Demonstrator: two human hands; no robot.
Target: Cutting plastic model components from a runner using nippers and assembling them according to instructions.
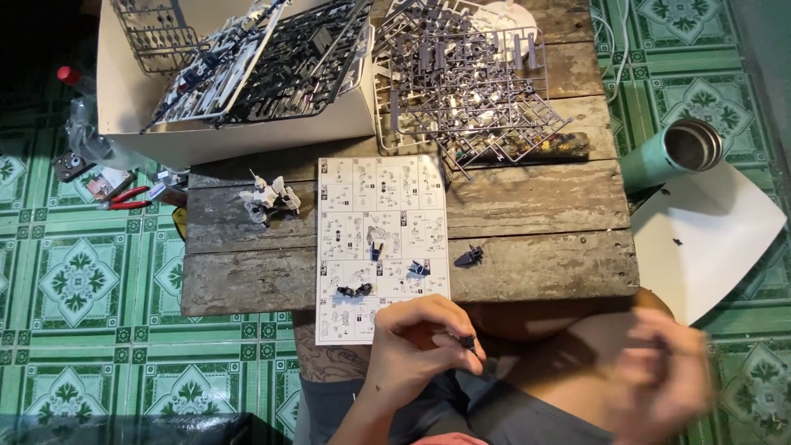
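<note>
We are looking down on a low table of weathered grey planks (527,198) standing on a floor of green patterned tiles (78,280), and we are taking the instruction sheet (383,247) as our landmark — it is lying near the middle of the table, its lower edge hanging over the near rim toward the lap. Just below that overhanging edge, our left hand (420,346) is pinching a small dark model part (467,340) between thumb and fingertips, clenched on it above the knees. Well to the right of the sheet, off the table's near corner, our right hand (663,371) is showing only as a blur, so we cannot tell whether it is closed or holding anything. On the sheet itself a few small dark pieces (354,290) are resting, and just right of it another dark piece (470,257) is lying on the bare wood. To the left of the sheet a partly built white figure (268,198) is sitting. Above the sheet, at the far side, a white box (239,132) is holding dark and grey part frames, and up and to the right a heap of grey part frames (470,82) is spreading over the planks. Far right of the sheet, on the tiles, a teal flask (671,152) is standing open beside a white sheet of paper (713,235) — far left, red-handled cutters (128,198) are lying on the floor.
</note>
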